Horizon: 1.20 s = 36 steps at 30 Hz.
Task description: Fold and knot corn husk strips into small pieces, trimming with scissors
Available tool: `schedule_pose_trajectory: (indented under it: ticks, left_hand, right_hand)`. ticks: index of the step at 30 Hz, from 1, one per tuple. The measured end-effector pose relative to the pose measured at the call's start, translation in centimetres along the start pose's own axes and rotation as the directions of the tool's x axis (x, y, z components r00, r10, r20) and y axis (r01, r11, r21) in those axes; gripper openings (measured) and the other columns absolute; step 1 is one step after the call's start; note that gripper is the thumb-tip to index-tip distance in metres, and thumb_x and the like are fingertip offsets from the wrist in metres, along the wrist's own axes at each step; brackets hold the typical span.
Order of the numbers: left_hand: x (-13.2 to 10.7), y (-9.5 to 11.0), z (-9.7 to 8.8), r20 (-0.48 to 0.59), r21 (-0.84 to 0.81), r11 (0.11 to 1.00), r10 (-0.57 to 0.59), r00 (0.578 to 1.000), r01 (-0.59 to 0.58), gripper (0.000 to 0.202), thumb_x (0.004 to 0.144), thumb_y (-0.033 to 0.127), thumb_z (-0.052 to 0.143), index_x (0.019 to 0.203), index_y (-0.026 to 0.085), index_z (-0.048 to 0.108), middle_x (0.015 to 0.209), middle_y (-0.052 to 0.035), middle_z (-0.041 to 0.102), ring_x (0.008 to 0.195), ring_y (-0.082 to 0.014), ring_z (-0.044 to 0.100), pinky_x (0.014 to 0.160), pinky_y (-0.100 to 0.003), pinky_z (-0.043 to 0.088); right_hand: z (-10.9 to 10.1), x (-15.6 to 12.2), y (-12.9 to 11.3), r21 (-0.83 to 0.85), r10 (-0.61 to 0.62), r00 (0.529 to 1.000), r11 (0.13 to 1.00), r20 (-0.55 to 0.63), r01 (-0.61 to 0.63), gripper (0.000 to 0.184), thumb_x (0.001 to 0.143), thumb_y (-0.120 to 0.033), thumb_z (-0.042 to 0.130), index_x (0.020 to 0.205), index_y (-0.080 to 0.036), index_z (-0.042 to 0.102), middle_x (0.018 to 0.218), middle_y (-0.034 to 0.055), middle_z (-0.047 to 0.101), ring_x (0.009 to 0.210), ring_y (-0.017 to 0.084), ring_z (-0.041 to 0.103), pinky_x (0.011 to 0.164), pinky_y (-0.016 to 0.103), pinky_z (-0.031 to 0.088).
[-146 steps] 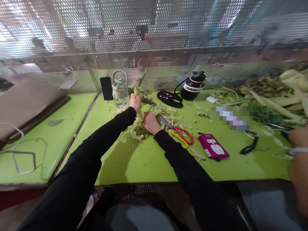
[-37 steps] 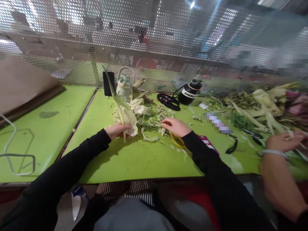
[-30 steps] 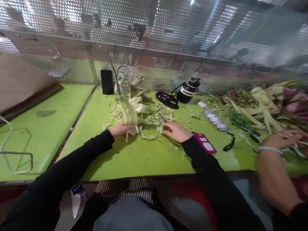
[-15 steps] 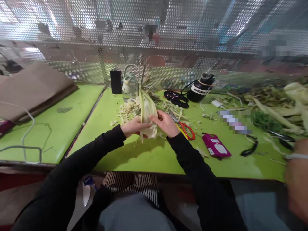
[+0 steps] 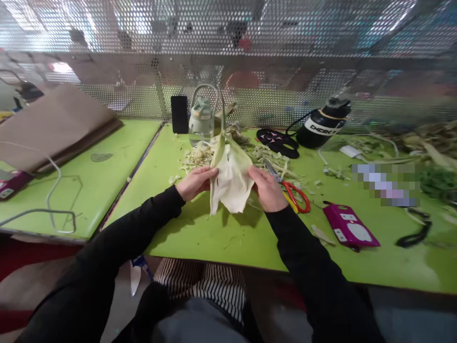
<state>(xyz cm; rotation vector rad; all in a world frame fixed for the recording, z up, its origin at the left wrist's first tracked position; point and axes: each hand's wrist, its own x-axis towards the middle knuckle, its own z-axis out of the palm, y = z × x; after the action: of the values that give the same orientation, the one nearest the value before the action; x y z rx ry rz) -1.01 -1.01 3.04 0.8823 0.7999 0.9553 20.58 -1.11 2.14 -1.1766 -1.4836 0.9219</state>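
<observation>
Between my two hands a pale corn husk (image 5: 233,183) is spread wide, whitish on its broad end and greenish toward the top, where a long thin stem-like part rises. My left hand (image 5: 197,183) pinches its left edge between thumb and fingers. On the opposite edge my right hand (image 5: 267,187) grips it the same way, some fingers hidden behind. Plant scraps (image 5: 194,156) lie behind the husk. Scissors with red and yellow handles (image 5: 297,196) rest beside my right hand, blades pointing into the scraps.
A pale green bottle (image 5: 202,119) and a phone (image 5: 180,114) stand at the back. Right of them are a black bottle (image 5: 323,126) and a black pouch-like item (image 5: 278,143). A purple power strip (image 5: 350,226) lies near the front; brown paper (image 5: 60,124) sits left.
The husk was narrow and folded with my hands close together; now it is opened flat, and my hands have moved apart to its two edges. The view has shifted slightly.
</observation>
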Motion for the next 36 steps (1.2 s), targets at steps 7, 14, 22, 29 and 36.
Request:
schedule_pose_trajectory:
  ticks: [7, 14, 22, 29, 36]
  left_hand:
    - [0.5, 0.1, -0.7, -0.137, 0.211, 0.961, 0.209, 0.968, -0.177, 0.013, 0.085, 0.005, 0.065, 0.086, 0.014, 0.056, 0.077, 0.0011, 0.065, 0.063, -0.0072, 0.061, 0.060, -0.020, 0.048]
    - [0.0, 0.4, -0.3, -0.142, 0.021, 0.989, 0.148, 0.979, -0.147, 0.009, 0.094, 0.010, 0.055, 0.086, 0.013, 0.059, 0.073, 0.0017, 0.062, 0.061, -0.0065, 0.059, 0.063, -0.020, 0.049]
    - [0.4, 0.1, -1.2, -0.093, -0.009, 0.994, 0.111, 0.989, -0.112, 0.006, 0.086, 0.016, 0.065, 0.091, 0.014, 0.063, 0.075, 0.0011, 0.064, 0.058, -0.0059, 0.057, 0.059, -0.020, 0.048]
    - [0.3, -1.3, -1.5, -0.005, 0.112, 0.993, 0.024, 1.000, -0.024, 0.021, 0.075, 0.023, 0.082, 0.086, 0.010, 0.071, 0.089, -0.0088, 0.074, 0.074, -0.0147, 0.067, 0.078, -0.032, 0.055]
    - [-0.1, -1.4, -0.9, 0.064, 0.267, 0.964, 0.003, 0.998, -0.020, 0.017, 0.092, 0.022, 0.063, 0.084, 0.010, 0.071, 0.087, -0.0083, 0.074, 0.075, -0.0142, 0.066, 0.076, -0.029, 0.054]
  right_hand:
    - [0.9, -0.7, -1.0, -0.063, -0.008, 0.999, 0.998, 0.035, 0.010, 0.038, 0.079, -0.059, 0.071, 0.071, -0.022, 0.062, 0.063, -0.0034, 0.052, 0.060, 0.013, 0.047, 0.057, 0.026, 0.041]
    - [1.3, -0.3, 1.0, -0.012, -0.017, 0.991, 1.000, -0.131, 0.016, 0.038, 0.083, -0.063, 0.061, 0.077, -0.025, 0.059, 0.068, -0.0025, 0.054, 0.065, 0.016, 0.051, 0.063, 0.029, 0.044]
    - [1.7, 0.0, 2.1, 0.147, 0.075, 0.992, 0.987, -0.106, -0.059, 0.040, 0.080, -0.065, 0.063, 0.085, -0.026, 0.062, 0.082, 0.0012, 0.067, 0.079, 0.021, 0.064, 0.075, 0.036, 0.054]
    - [2.2, -0.9, 1.0, 0.072, 0.074, 0.997, 0.995, 0.019, -0.075, 0.041, 0.078, -0.065, 0.068, 0.080, -0.024, 0.063, 0.069, -0.0020, 0.060, 0.067, 0.016, 0.057, 0.063, 0.029, 0.050]
    - [2.5, -1.4, 0.3, 0.021, 0.069, 0.995, 0.997, 0.074, -0.071, 0.039, 0.077, -0.061, 0.071, 0.077, -0.023, 0.063, 0.071, -0.0019, 0.061, 0.068, 0.015, 0.055, 0.061, 0.027, 0.047]
